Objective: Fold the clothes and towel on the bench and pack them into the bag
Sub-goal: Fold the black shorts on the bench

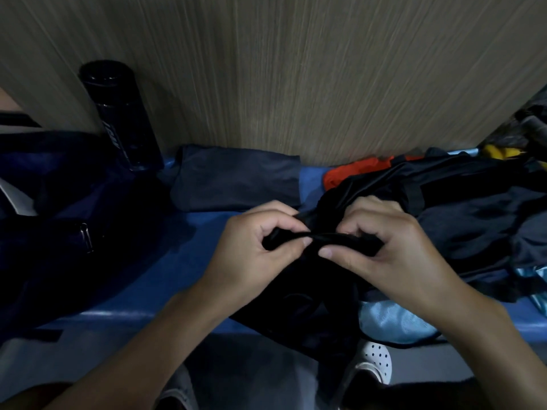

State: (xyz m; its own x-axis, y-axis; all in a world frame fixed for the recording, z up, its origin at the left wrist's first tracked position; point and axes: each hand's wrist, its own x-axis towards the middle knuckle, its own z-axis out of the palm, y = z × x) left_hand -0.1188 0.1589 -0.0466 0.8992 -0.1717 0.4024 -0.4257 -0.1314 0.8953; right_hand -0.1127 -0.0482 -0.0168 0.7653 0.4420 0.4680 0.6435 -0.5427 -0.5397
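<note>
On my feed, both hands work above the middle of the blue bench [183, 261]. The left hand [260, 241] and right hand [381, 241] sit close together, each pinching the bunched edge of a black garment [302, 306] that drapes over the bench's front edge. At the bench's back lies a folded dark garment [236, 179]. On the bench's left end I note the navy bag [59, 202], with a black bottle [121, 113] upright behind it. The bench's right end holds a heap of dark clothes [473, 208], an orange cloth [352, 171] and a light blue cloth [393, 324].

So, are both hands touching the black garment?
Touching. The head view shows the left hand and the right hand each pinching the black garment between thumb and fingers.
</note>
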